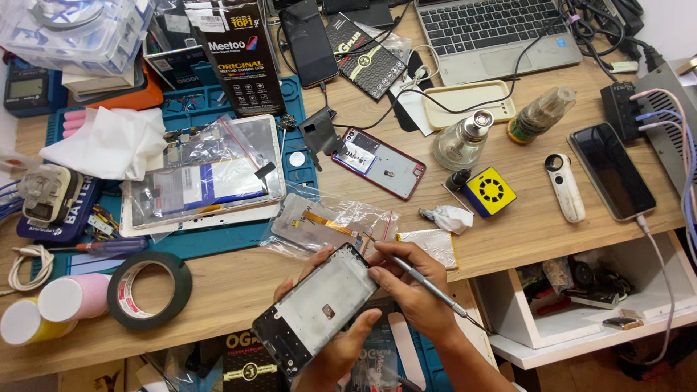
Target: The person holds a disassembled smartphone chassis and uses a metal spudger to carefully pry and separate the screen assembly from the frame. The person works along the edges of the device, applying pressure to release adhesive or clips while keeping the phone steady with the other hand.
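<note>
My left hand (335,347) holds a black phone frame (314,308) with a pale inner plate, tilted over the desk's front edge. Its thumb lies across the frame's lower side. My right hand (417,290) grips a thin metal tool (425,282) like a pen, its tip touching the frame's upper right corner. Just beyond the frame lies a clear plastic bag with a flex-cable part (327,223) and a silvery foil pad (432,245).
An opened red phone back (379,162), a tablet in plastic (200,174) on a blue mat (218,239), a tape roll (149,289), a glass bottle (461,139), a yellow cube (489,191), a black phone (611,170), a laptop (494,33) and an open drawer (581,290) crowd the wooden desk.
</note>
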